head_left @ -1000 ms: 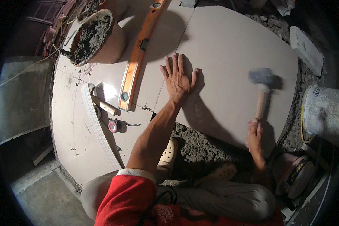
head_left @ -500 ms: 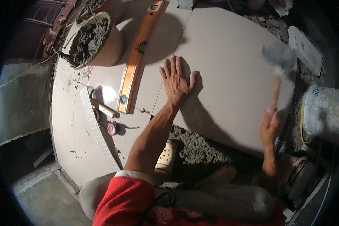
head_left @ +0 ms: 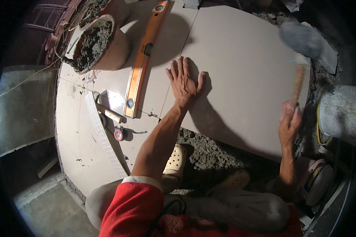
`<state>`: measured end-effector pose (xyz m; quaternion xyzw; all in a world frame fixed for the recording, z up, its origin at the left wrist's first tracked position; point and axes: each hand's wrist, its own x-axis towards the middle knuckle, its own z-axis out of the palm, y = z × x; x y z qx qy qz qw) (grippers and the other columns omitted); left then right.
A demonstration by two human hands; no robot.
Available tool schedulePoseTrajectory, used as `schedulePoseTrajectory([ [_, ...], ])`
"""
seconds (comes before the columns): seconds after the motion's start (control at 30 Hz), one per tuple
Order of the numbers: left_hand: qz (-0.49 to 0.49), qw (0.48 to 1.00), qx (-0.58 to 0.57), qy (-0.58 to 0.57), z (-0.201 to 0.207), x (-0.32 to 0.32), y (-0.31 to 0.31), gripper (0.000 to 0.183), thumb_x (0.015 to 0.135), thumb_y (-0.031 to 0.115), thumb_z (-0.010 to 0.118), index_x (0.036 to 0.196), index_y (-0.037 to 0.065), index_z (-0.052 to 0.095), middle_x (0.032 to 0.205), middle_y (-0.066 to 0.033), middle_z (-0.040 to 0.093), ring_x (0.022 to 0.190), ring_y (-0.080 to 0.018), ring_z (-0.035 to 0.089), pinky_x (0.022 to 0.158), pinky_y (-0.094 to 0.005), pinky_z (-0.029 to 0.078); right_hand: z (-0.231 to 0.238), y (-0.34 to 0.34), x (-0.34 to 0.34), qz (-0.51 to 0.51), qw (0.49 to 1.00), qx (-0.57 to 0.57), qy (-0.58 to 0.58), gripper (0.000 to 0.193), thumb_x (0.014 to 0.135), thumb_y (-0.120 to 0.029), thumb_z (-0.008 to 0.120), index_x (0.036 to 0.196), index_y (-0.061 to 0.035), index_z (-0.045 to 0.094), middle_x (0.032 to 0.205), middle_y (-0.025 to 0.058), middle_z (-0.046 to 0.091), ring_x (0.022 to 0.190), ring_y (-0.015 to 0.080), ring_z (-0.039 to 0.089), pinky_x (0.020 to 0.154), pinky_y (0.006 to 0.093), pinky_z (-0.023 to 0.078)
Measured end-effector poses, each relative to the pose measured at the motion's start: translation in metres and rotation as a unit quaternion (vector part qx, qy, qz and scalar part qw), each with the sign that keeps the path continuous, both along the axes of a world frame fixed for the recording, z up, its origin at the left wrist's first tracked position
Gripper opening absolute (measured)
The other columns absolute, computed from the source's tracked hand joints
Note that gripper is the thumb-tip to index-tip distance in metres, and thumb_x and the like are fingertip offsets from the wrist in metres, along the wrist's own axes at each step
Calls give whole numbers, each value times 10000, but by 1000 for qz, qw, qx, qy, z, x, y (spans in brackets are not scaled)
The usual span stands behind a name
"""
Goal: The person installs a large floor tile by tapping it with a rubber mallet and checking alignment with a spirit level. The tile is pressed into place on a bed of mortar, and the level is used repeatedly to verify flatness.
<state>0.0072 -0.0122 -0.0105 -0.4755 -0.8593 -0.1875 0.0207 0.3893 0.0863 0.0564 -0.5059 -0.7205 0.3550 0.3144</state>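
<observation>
A round, dull pinkish bucket (head_left: 118, 49) stands on the laid beige floor tiles (head_left: 73, 122) at upper left, filled close to its rim with lumpy grey mortar (head_left: 93, 45). A second container behind it, cut off by the picture's top, also shows grey mortar. At the right, the inside of a scuffed white plastic bucket (head_left: 340, 114) is hidden from view.

The large, smooth beige tile (head_left: 241, 79) lies flat in front of the person, right of the joint with its neighbour. Its near edge borders a strip of rough grey mortar bed (head_left: 209, 154), and its right edge runs beside dark rubble. The tile's middle is open between the two hands. An orange spirit level (head_left: 141, 67) lies left of the joint, pointing away and slightly right.

The left hand (head_left: 182, 85) rests spread, palm down, on the tile near the joint, holding nothing. The right hand (head_left: 290, 118) is closed around the wooden handle of a dark-headed mallet (head_left: 299, 69), over the tile's right side. The mallet's long axis points away from the person; its blurred head overlaps a white block (head_left: 328, 59) in view. Its height above the tile cannot be told.
</observation>
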Motion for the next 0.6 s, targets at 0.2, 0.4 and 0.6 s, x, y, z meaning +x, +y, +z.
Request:
schedulePoseTrajectory([
  [0.2, 4, 1000, -21, -9, 1, 1, 1, 920, 970, 611, 507, 1607, -28, 327, 1675, -245, 321, 1579, -475, 189, 1287, -632, 70, -6, 12, -35, 97, 967, 70, -226, 326, 1103, -271, 514, 1173, 26, 628, 1022, 295, 686, 995, 445, 698, 861, 515, 544],
  [0.4, 2, 1000, -17, -15, 5, 0, 1, 926, 973, 618, 493, 1611, -29, 318, 1678, -240, 319, 1584, -467, 182, 1288, -629, 64, -6, 36, -38, 43, 991, 107, -64, 363, 1114, -297, 528, 1126, 55, 614, 735, 120, 598, 601, 261, 578, 578, 378, 482],
  [0.6, 6, 999, -37, -17, 6, 0, 2, 913, 979, 606, 490, 1608, -34, 323, 1673, -243, 327, 1579, -465, 187, 1284, -630, 60, -22, 19, -32, 78, 901, 214, -370, 369, 1132, -334, 469, 1107, 1, 621, 817, 120, 662, 719, 248, 655, 666, 391, 505],
])
